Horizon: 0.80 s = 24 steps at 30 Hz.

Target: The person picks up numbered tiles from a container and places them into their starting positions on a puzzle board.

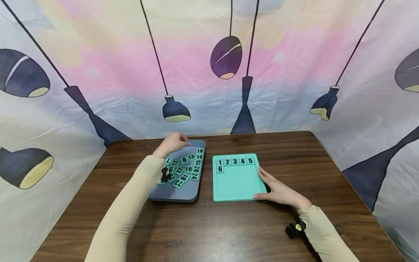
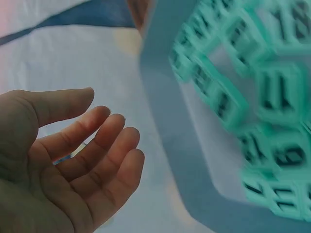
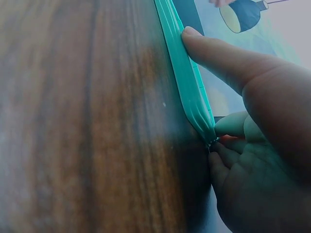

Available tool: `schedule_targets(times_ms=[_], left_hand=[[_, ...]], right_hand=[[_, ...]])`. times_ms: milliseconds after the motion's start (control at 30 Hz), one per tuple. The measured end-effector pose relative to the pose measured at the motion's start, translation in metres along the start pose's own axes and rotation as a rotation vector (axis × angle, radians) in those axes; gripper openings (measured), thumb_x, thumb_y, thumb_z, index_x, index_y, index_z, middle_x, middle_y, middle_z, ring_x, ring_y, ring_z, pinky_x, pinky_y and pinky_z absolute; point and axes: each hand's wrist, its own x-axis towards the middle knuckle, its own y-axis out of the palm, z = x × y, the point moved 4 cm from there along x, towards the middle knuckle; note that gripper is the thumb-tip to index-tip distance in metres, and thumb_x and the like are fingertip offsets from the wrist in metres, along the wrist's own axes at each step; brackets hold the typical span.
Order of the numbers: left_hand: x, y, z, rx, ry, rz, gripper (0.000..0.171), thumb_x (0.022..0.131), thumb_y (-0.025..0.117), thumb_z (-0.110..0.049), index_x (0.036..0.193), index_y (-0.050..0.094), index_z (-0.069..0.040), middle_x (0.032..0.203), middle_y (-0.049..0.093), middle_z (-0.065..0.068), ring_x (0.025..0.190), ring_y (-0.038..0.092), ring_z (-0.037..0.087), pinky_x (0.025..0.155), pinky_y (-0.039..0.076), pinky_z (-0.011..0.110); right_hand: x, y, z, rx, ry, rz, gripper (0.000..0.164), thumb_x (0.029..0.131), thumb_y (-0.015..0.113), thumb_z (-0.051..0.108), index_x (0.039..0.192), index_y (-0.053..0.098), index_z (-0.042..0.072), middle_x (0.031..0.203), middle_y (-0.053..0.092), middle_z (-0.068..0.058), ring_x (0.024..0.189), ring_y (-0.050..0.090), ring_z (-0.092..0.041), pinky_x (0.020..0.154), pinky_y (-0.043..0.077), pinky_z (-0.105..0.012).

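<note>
My left hand (image 1: 173, 142) hovers over the far end of a blue-grey tray (image 1: 175, 196). In the left wrist view its fingers (image 2: 109, 143) are loosely bent, with nothing between them and the thumb. Several teal number tiles (image 1: 188, 169) lie scattered in the tray, with 10, 14, 15, 20 and 24 down its right side. A square teal board (image 1: 239, 187) lies flat to the right; tiles 1 to 5 line its top row and tile 6 (image 1: 220, 169) starts the second. My right hand (image 1: 283, 191) holds the board's near right corner, thumb at the front edge, fingers along the right side.
Tray and board stand side by side on a dark brown wooden table (image 1: 216, 233), a narrow strip of wood between them. Behind the table's far edge hangs a cloth (image 1: 203, 72) printed with lamps. Small dark devices are strapped to both wrists.
</note>
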Motion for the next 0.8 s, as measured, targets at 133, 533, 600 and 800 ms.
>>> schedule_targets(times_ms=[133, 533, 600, 800], left_hand=[[-0.004, -0.004, 0.026, 0.095, -0.040, -0.019, 0.024, 0.100, 0.060, -0.014, 0.112, 0.068, 0.004, 0.114, 0.066, 0.022, 0.096, 0.063, 0.034, 0.082, 0.051, 0.046], [-0.011, 0.005, 0.068, 0.179, -0.140, 0.104, 0.040, 0.094, 0.059, -0.010, 0.057, 0.042, -0.015, 0.057, 0.026, -0.003, 0.053, 0.023, 0.014, 0.055, 0.029, 0.031], [-0.009, 0.007, 0.068, 0.195, -0.138, 0.092, 0.041, 0.093, 0.060, -0.010, 0.056, 0.043, -0.016, 0.056, 0.027, -0.004, 0.052, 0.024, 0.013, 0.054, 0.029, 0.030], [-0.005, 0.012, 0.061, 0.200, -0.110, 0.075, 0.022, 0.095, 0.059, -0.007, 0.076, 0.066, 0.000, 0.064, 0.046, 0.003, 0.058, 0.033, 0.014, 0.058, 0.033, 0.031]], right_hand=[[0.000, 0.000, 0.000, 0.006, 0.002, 0.000, 0.108, 0.088, 0.073, 0.054, 0.160, 0.013, 0.001, 0.168, 0.003, -0.015, 0.152, 0.011, -0.041, 0.113, 0.027, -0.061], [0.000, 0.003, -0.002, 0.008, 0.001, 0.000, 0.109, 0.088, 0.073, 0.056, 0.160, 0.013, 0.002, 0.168, 0.003, -0.014, 0.152, 0.010, -0.041, 0.113, 0.027, -0.062], [0.000, 0.003, -0.002, 0.008, 0.000, 0.001, 0.109, 0.088, 0.073, 0.056, 0.160, 0.013, 0.002, 0.168, 0.003, -0.015, 0.152, 0.010, -0.042, 0.113, 0.027, -0.062], [0.000, 0.001, -0.002, -0.001, 0.010, -0.003, 0.109, 0.088, 0.072, 0.056, 0.161, 0.013, 0.002, 0.168, 0.003, -0.015, 0.151, 0.010, -0.043, 0.112, 0.027, -0.063]])
